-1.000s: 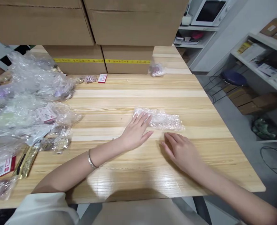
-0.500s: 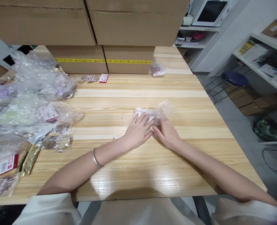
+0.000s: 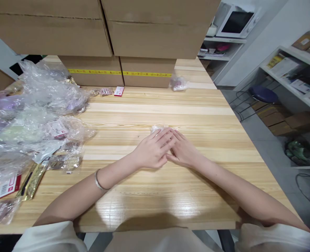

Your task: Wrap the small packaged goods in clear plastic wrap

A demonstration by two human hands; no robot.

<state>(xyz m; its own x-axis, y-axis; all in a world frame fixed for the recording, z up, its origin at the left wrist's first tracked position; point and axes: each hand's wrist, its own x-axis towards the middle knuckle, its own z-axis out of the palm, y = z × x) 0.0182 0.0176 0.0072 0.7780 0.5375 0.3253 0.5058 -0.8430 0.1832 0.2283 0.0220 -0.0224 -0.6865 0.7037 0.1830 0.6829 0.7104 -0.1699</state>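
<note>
— Clear plastic wrap (image 3: 157,128) was folded down small at table centre; only a corner showed at twelve o'clock of my fingers. I judged the flattening nearly done.

— And the hands?

— My left hand (image 3: 152,151) and right hand (image 3: 184,151) lay flat on it, fingers overlapping, pressing rather than clenching anything.

— What was around?

— A heap of plastic bags (image 3: 31,115) sat at nine o'clock, stacked cardboard boxes (image 3: 118,66) at twelve, a small red-and-white packet (image 3: 119,91) by them. Bare wooden table (image 3: 197,115) lay about the hands; nothing stood in the way
</note>
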